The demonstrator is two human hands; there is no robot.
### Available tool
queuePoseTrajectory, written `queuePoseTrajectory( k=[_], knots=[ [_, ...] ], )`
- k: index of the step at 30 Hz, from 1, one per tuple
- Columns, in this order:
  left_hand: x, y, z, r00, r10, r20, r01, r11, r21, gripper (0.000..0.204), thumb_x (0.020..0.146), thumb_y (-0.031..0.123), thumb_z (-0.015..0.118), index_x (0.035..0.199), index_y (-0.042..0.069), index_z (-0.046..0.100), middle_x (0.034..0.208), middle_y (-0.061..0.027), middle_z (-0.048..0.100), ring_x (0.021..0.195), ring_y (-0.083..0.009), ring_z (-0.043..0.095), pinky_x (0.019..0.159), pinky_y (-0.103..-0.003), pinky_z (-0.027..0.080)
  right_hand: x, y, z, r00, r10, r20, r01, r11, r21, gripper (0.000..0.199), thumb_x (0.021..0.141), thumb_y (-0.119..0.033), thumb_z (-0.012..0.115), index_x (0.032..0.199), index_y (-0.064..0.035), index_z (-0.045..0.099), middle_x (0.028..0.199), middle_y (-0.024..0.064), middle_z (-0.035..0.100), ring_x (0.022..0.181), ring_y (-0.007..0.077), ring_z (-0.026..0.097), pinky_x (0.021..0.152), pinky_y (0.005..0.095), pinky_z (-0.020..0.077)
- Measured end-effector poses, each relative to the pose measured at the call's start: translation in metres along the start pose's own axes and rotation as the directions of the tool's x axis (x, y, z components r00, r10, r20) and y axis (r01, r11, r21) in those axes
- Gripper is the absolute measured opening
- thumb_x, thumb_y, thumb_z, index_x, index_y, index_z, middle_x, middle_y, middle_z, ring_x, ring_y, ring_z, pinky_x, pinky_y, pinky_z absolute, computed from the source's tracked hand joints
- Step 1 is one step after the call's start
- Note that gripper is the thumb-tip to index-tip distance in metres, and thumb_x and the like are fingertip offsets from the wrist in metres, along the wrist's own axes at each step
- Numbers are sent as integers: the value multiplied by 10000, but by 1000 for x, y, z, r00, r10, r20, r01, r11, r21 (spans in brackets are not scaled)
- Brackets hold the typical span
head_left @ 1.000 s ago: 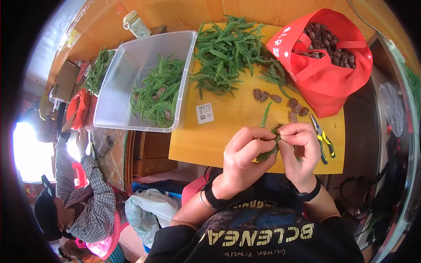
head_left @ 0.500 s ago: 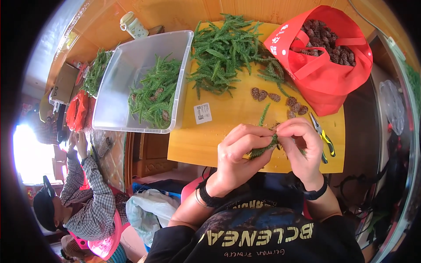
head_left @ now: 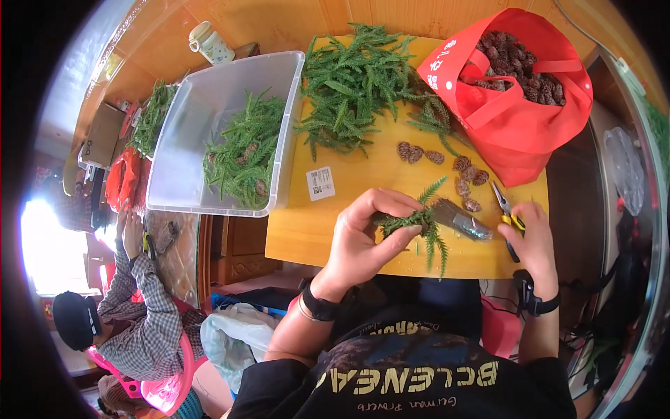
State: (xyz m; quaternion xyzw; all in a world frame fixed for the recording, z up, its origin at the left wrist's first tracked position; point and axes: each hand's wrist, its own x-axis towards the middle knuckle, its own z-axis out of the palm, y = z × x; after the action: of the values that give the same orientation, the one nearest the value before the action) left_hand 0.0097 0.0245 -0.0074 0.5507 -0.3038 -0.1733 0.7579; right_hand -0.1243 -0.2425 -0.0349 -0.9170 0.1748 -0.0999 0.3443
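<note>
My left hand (head_left: pixel 352 241) pinches a green artificial pine sprig (head_left: pixel 436 244) between thumb and fingers above the table's near edge. Its needled tips spread to the right of the thumb. Over at the right, my right hand (head_left: pixel 534 241) has its fingers closed round the yellow-and-black handles of a pair of pliers (head_left: pixel 502 200), whose jaws point away from me. Between my hands lies a bundle of thin dark wires (head_left: pixel 457 218) with a clear wrap at one end. Several brown pine cones (head_left: pixel 435 157) are scattered just beyond.
A heap of green sprigs (head_left: pixel 356 84) covers the far part of the yellow table (head_left: pixel 314 237). Left of it stands a clear plastic bin (head_left: pixel 181 133) with more sprigs. A red bag (head_left: pixel 537 140) full of pine cones stands far right. Another person (head_left: pixel 150 314) works at left.
My right hand has left the sprig and moved right onto the pliers. The left hand keeps the sprig, now turned with its tips rightward. The wire bundle has come into sight.
</note>
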Motion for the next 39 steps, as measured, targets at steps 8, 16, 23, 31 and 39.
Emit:
queuePoseTrajectory(
  k=[8, 16, 23, 31, 39],
  knots=[
    [9, 8, -5, 995, -54, 78, 66, 984, -163, 189, 772, 17, 645, 875, 50, 490, 950, -166, 573, 861, -204, 573, 772, -325, 476, -16, 27, -1, 987, 92, 128, -45, 943, -331, 267, 669, -66, 678, 857, -19, 494, 972, 139, 463, 891, 325, 496, 774, 365, 420],
    [9, 5, -10, 990, -62, 129, 101, 941, -323, 199, 769, 71, 655, 882, 62, 490, 860, -142, 563, 777, -224, 546, 702, -345, 440, -33, 37, -41, 959, 165, 230, -248, 881, 403, 123, 716, -56, 563, 793, -7, 482, 821, 57, 478, 690, 144, 469, 630, 231, 376],
    [12, -7, -15, 934, -4, 357, 190, 853, -486, 194, 788, 65, 670, 900, 37, 514, 925, -143, 596, 860, -195, 570, 759, -309, 456, -41, -57, -45, 913, -49, 404, -327, 502, 800, 229, 735, -120, 590, 911, 10, 521, 711, 142, 629, 876, 281, 608, 819, 379, 459],
    [3, -5, -12, 928, -46, 370, 253, 806, -535, 219, 777, 91, 691, 907, 41, 521, 910, -134, 601, 855, -206, 574, 772, -317, 452, -6, -77, -33, 870, -397, 294, 273, 883, 382, 266, 688, -195, 696, 676, -17, 500, 786, 120, 649, 956, 337, 580, 780, 385, 453],
    [0, 3, -10, 938, -148, 313, 277, 862, -423, 286, 738, 172, 725, 876, 44, 509, 780, -149, 581, 738, -234, 565, 639, -321, 437, -2, -83, -32, 844, -461, 274, 335, 852, 402, 295, 659, -222, 732, 635, -31, 509, 743, 98, 635, 918, 341, 593, 771, 382, 468]
  ],
)
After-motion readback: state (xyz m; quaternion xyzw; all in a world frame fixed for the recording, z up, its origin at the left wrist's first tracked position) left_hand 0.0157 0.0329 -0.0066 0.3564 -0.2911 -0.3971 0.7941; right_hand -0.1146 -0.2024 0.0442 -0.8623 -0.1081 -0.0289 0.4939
